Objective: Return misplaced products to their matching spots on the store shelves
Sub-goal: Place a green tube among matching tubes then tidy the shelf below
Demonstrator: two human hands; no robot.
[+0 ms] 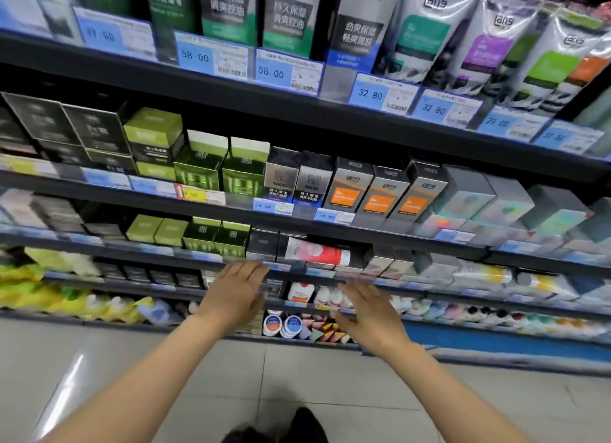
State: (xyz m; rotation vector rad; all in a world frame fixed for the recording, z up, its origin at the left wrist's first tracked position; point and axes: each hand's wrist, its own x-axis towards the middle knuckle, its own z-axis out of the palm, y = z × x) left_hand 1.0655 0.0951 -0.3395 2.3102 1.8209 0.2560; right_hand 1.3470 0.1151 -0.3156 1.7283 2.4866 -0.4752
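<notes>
Red-and-white tube (317,252) lay sideways atop the dark boxes (264,244) on the third shelf, both hands, left (236,293) and right (370,310), flat-fingered and empty below it; judged light, squashy, slick: grasp mid-body.

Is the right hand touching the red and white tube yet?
Apart. The head view shows the right hand below the red and white tube, with a shelf edge between them.

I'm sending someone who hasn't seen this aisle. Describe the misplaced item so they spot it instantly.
Find the third shelf down, just above the left hand and right hand. There a pink-and-red tube lies on its side across upright dark boxes, the only tube among them.
</notes>
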